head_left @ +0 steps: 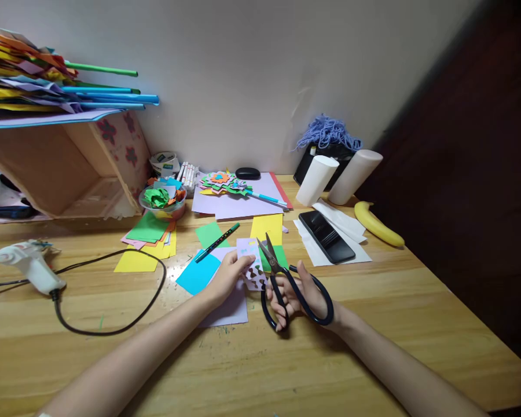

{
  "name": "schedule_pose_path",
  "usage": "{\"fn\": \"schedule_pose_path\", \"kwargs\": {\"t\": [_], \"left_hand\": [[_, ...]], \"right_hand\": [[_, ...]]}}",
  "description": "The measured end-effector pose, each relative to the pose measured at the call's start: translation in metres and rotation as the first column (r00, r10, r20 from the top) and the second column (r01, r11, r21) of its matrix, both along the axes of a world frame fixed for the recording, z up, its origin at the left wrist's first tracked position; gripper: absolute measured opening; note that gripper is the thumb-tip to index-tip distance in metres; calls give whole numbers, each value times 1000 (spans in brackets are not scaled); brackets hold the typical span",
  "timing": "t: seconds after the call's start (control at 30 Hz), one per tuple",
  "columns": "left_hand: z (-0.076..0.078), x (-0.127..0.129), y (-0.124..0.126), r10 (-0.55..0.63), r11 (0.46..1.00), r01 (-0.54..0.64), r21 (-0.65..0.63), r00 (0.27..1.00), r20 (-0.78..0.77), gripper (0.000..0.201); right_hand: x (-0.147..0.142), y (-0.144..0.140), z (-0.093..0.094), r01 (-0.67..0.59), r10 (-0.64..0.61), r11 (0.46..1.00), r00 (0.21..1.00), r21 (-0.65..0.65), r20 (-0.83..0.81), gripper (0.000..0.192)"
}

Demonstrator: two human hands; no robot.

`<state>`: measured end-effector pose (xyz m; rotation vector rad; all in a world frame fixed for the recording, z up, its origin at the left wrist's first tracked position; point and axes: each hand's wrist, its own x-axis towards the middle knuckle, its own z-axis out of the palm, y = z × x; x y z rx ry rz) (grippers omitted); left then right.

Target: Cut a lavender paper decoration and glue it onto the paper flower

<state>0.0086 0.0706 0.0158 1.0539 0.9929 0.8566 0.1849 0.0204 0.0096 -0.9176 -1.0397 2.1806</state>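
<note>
My left hand point(228, 277) pinches a small lilac sticker sheet point(256, 279) with dark shapes on its lower half, holding it upright over the papers. In my right hand point(301, 295) is a pair of scissors point(287, 277) with black looped handles. Their blades stand apart, pointing up and away, close to the sheet's right edge; I cannot tell whether they touch it. Beneath the hands lie a blue paper square point(195, 277), a lilac sheet point(232, 308), a green piece point(279, 258) and a yellow piece point(267, 226). A green marker point(217, 243) rests across the papers.
A hot glue gun point(30, 263) with a looped black cable lies left. Behind are a bowl of paper scraps point(164, 200), a layered paper flower point(223, 182) and a cardboard box point(117, 156). A phone point(326, 236), white rolls point(318, 180) and a banana point(377, 225) are right.
</note>
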Motion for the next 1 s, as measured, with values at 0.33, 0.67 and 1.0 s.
{"fn": "schedule_pose_path", "kwargs": {"t": [0.33,0.67,1.0], "left_hand": [[2,-1,-1,-54,992,57,110,998,-34,24],[-2,-1,0,-131,987,131,91,991,-14,23],[-4,-3,-1,-148,988,143,50,984,96,22]], "right_hand": [[2,-8,-15,-47,39,995,996,92,83,81],[4,-11,-16,-69,58,983,996,171,67,76],[11,-11,-15,-102,85,977,992,186,95,79]]}}
